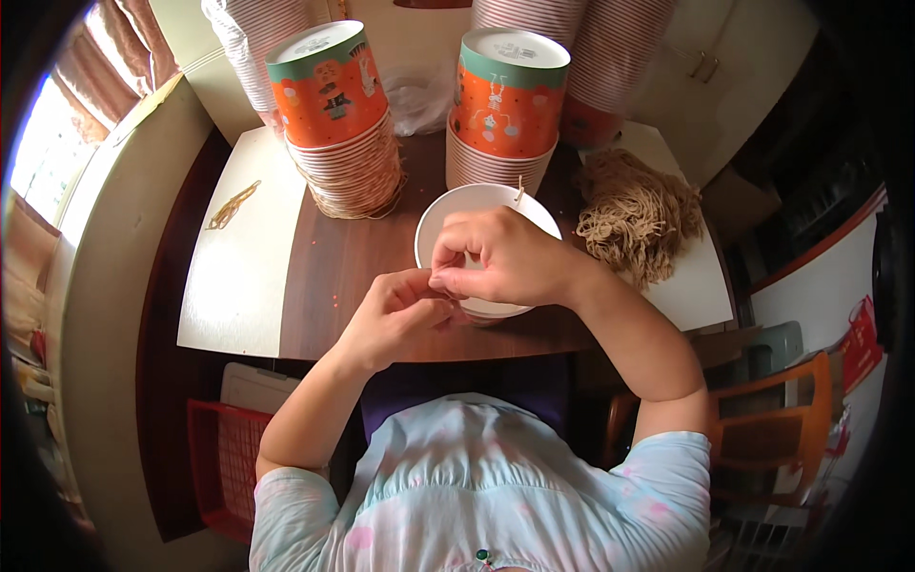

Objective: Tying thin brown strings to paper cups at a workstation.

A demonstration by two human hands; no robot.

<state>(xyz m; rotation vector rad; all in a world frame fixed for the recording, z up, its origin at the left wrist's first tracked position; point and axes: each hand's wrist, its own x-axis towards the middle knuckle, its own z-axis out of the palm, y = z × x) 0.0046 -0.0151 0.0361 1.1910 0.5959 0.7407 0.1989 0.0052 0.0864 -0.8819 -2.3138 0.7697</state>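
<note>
The left hand and the right hand meet fingertip to fingertip over the near rim of a round white paper bowl, which stands on a dark brown wooden table. Both hands are curled narrow, thumbs and forefingers pinched together at one spot; whatever they pinch is too small to tell. The right hand lies across the bowl's near half, the left hand touches it from the bowl's near left side.

A thin pale stick stands at the bowl's far rim. Just behind the bowl rises a stack of white paper bowls topped by an orange and green printed tub. Behind the bowl to the left stands a second such stack with an orange and green printed tub tilted on top. Right of the bowl lies a tan heap of thin fibrous strands, resting on a white board. Left of the bowl, well apart, another white board bears a small bundle of yellowish strands. Near the person's right elbow, below the table's level, is an orange wooden chair; at the near left is a red plastic crate.
</note>
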